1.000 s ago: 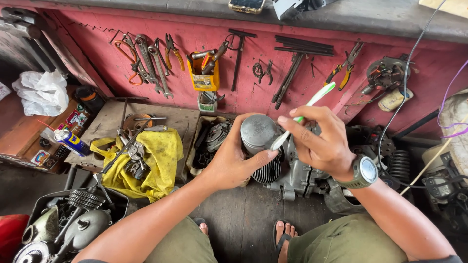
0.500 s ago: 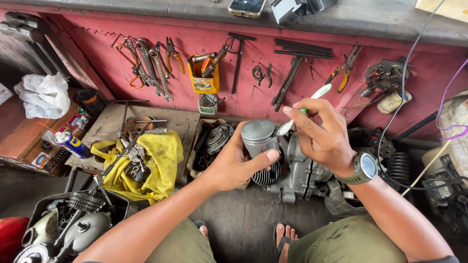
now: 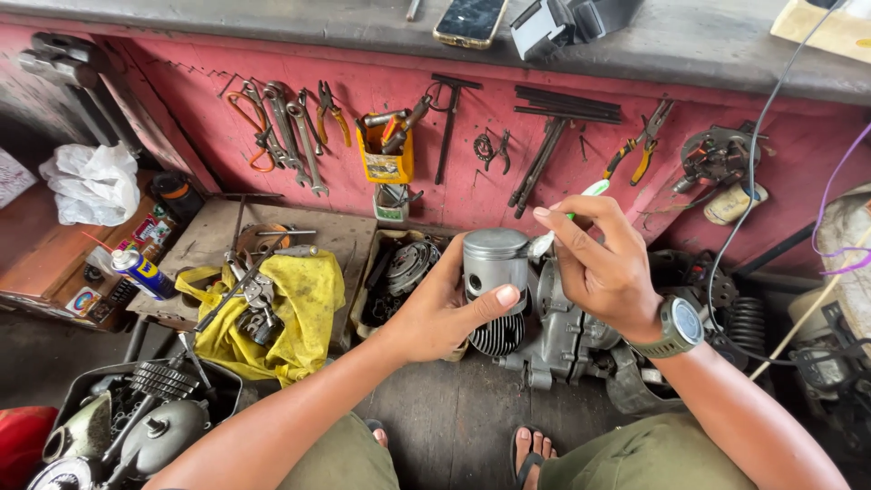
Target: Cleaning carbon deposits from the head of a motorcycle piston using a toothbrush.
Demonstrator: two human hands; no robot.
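The left hand (image 3: pixel 445 313) hides the near side of the piston (image 3: pixel 494 263), and the right hand (image 3: pixel 603 268) covers most of the toothbrush (image 3: pixel 581 204) handle beside it. Above the piston, the phone (image 3: pixel 470 20) on the worktop (image 3: pixel 689 45) is cut off by the top edge.

Single head camera, looking steeply down, close over hands, facing red tool wall (image 3: pixel 363 91).

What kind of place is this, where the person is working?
Most likely a small engine or motorcycle repair workshop. Wrenches and pliers hang on a red wall, an engine block sits on the floor, and the left hand holds a metal piston while the right hand brushes it.
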